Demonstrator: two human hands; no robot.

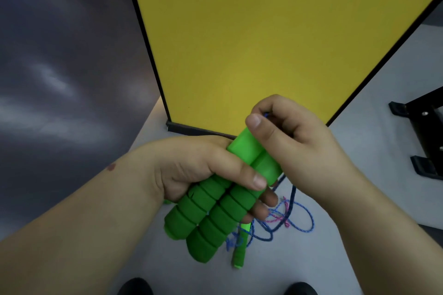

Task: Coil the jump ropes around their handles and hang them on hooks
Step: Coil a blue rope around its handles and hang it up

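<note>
Two green handles (pixel 215 201) lie side by side in my left hand (pixel 191 170), fingers curled under and thumb clamped across the top, so I read them as bundled into one core for the rope to go round. My right hand (pixel 294 141) sits at their upper end, thumb and fingers pinched on a bit of dark blue rope (pixel 265 115), held high, I judge, to keep it taut for the first turn. No turns show on the handles yet, so coiling looks barely begun.

The rest of the rope (pixel 291 201) drops from the handles to a loose tangle (pixel 287 220) on the grey floor (pixel 374 103), mixed with lighter blue and pink cord. Another green handle (pixel 239 254) lies in that heap, likely a second rope. I expect the tangle to snag as I draw slack.

A yellow panel (pixel 263 31) stands just beyond my hands, a black stand (pixel 422 132) to the right. I see no hooks.
</note>
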